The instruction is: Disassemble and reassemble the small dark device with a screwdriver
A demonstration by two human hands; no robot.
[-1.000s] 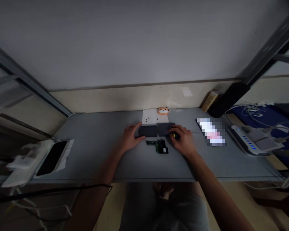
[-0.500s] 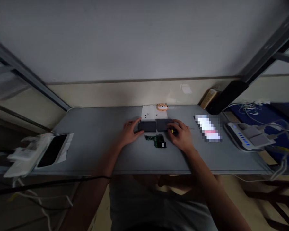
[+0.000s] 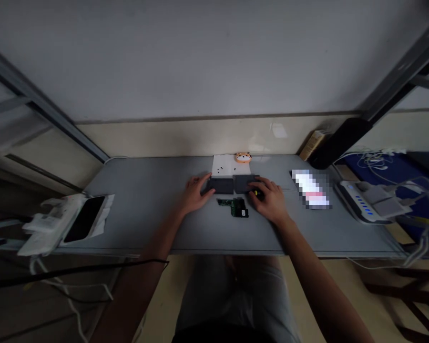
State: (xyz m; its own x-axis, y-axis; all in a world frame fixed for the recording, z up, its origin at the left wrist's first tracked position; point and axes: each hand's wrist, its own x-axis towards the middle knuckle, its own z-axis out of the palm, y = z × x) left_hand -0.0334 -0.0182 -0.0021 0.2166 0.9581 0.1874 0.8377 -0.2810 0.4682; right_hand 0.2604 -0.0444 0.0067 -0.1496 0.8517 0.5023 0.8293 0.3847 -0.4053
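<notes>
Two dark flat rectangular pieces lie side by side on the grey desk. My left hand [image 3: 197, 193] has thumb and fingers spread around the left end of the left dark piece [image 3: 222, 186]. My right hand [image 3: 270, 199] rests at the right dark piece [image 3: 241, 183], its fingers curled round a small black and yellow tool [image 3: 257, 193]. Nearer to me lies a green and black circuit board [image 3: 239, 208]. Behind the dark pieces is a white paper [image 3: 227, 164] with several tiny dark bits on it, and an orange and white animal-faced item [image 3: 243, 157] at its back right corner.
A lit phone [image 3: 311, 189], its screen blurred out, lies right of my right hand. Farther right sits a power strip [image 3: 362, 202] with plugs and cables. A dark phone [image 3: 85, 219] lies at the left beside white items. A black cylinder [image 3: 339, 143] leans at the back right.
The view has shifted slightly, and my legs under the desk show differently. Both hands keep about the same places at the dark pieces.
</notes>
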